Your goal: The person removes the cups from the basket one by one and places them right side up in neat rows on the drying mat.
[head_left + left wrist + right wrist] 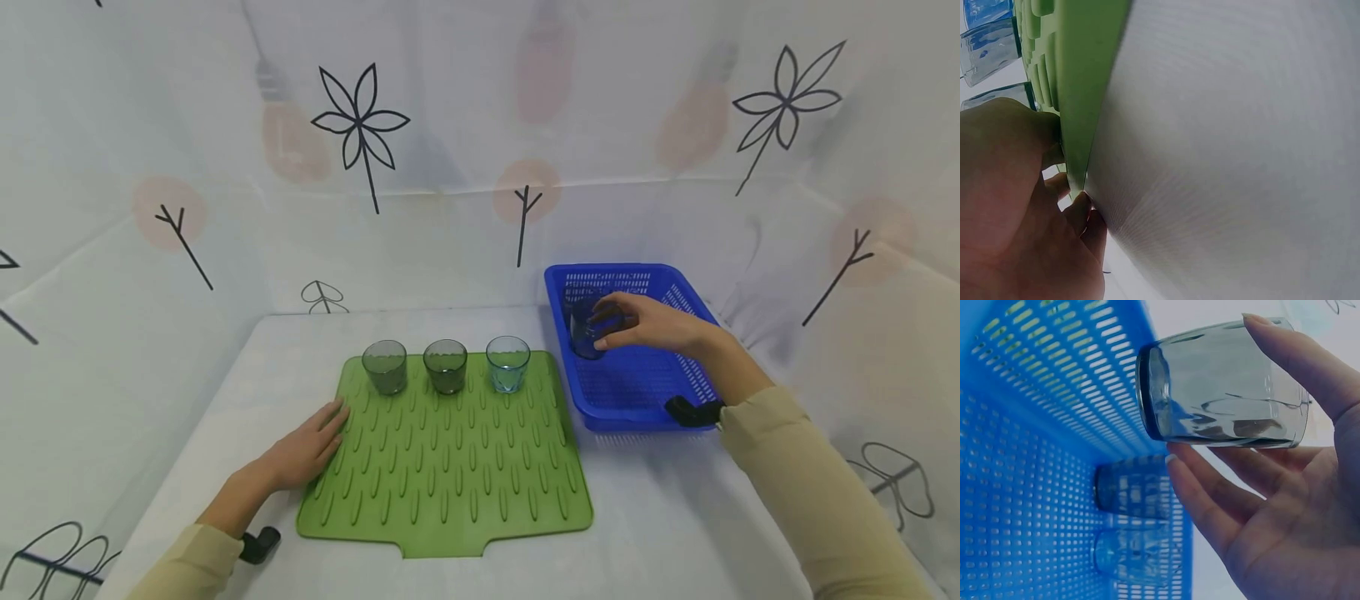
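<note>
My right hand holds a greyish clear glass tumbler inside the blue basket, thumb on one side and fingertips on the other. In the right wrist view the tumbler is raised off the basket floor, near the perforated wall. Two more tumblers, a dark one and a light blue one, stand in the basket beyond it. My left hand rests on the left edge of a green ridged mat, fingers fairly straight; in the left wrist view the fingertips are right at the mat's edge.
Along the mat's far edge stand two grey tumblers, the left one and the middle one, and a light blue tumbler at the right. The basket sits just right of the mat. Patterned white cloth walls the white table.
</note>
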Motion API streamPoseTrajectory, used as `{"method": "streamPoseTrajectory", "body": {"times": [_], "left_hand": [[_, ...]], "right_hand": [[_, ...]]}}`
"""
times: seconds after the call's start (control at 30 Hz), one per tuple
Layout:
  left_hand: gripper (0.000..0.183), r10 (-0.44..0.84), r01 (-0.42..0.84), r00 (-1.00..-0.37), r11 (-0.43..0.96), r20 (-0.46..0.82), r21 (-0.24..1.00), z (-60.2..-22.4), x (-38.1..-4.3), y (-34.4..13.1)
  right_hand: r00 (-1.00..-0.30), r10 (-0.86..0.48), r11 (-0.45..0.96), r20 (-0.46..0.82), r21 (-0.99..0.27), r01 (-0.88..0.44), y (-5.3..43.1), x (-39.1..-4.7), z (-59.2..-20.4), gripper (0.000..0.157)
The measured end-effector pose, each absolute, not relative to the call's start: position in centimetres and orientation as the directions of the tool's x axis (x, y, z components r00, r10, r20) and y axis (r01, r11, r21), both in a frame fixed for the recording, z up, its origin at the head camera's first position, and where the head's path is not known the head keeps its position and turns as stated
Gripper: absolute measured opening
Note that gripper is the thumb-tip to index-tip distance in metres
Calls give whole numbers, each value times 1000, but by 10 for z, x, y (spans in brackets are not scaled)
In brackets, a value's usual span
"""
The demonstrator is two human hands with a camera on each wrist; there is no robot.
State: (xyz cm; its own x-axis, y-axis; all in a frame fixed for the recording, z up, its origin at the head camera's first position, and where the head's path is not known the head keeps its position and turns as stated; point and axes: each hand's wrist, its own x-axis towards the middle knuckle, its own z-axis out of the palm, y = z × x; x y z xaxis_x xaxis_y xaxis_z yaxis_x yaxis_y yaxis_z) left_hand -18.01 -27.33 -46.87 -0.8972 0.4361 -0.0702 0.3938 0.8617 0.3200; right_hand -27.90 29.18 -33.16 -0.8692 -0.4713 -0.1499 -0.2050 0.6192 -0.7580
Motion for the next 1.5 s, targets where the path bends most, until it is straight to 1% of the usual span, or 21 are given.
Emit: {"method": "streamPoseTrajectory", "body": {"times": [0.17,0.43,0.6,0.83,1.13,1.5], "left_hand": [[53,429,388,-901,867,-70,314,-470,-180,-274],[53,430,390,-901,864,-63,319,-471,-181,-274],[52,429,393,-902,863,-50,318,-471,-181,-273],[53,428,390,-902,867,-63,309,-468,-181,-272],[53,416,375,-906,874,-78,308,-470,-181,-272],[53,409,369,-909,879,-83,301,-470,-181,-271]], "right_hand": [[-880,-458,620,-126,-755,-214,286,-273,-327,74],[-879,-473,544,-55,-803,-242,270,-264,-327,72],[-881,-472,532,-33,-808,-254,257,-255,-328,71],[-874,-484,517,-37,-818,-251,240,-243,-331,70],[-861,-507,495,-48,-834,-244,222,-235,-345,76],[-847,-531,438,-30,-865,-244,199,-225,-355,74]]}}
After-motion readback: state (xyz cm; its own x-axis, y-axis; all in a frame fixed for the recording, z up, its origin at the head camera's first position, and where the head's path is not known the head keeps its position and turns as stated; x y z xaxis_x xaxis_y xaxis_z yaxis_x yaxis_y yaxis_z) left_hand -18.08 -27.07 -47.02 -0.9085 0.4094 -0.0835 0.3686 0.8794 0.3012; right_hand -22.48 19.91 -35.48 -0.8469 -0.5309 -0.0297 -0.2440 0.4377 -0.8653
